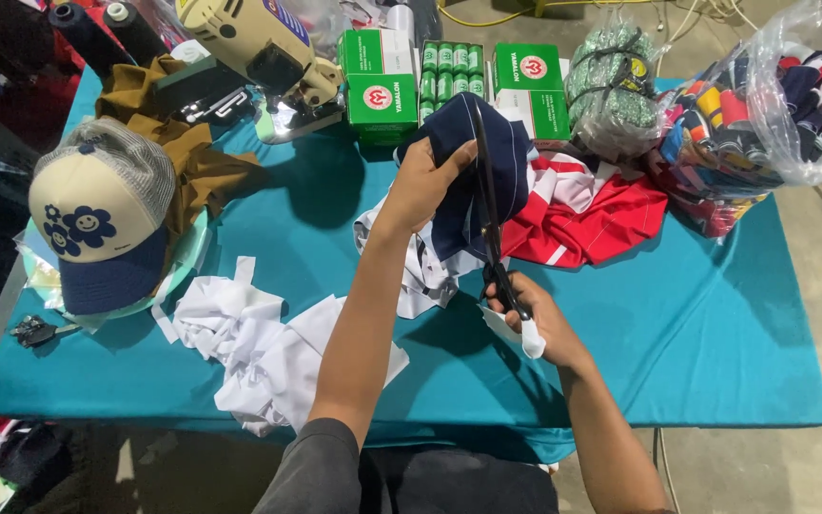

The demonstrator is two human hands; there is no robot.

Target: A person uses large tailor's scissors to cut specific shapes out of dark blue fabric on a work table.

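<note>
Gripping the scissors point(490, 205) by their handles, the right hand point(535, 319) is sitting nearest the body, fingers curled tight through the loops, with a small white scrap point(530, 338) lying against its knuckles. The long blades are running up and away from that hand, standing nearly upright, and their upper part is lying against the navy cloth point(473, 167); whether the blades are parted I cannot tell. The left hand point(425, 181) is reaching farther out, fingers closed in a pinch on the near edge of the navy cloth and holding it lifted above the table point(715, 324). Below the two hands a striped white cloth point(420, 271) is hanging and pooling on the teal cover. To the left of the forearm, white cuttings point(259, 347) are lying heaped close to the near table edge, while the stretch of cover to the right of the right hand is lying bare out to the right edge. Farther left a cap point(97, 219) is resting on its side. Just beyond the hands a red cloth point(587, 219) is lying crumpled, and behind it green boxes point(454, 81), a cutting machine point(259, 57) and a bag of spools point(773, 105) are crowding the far edge.
</note>
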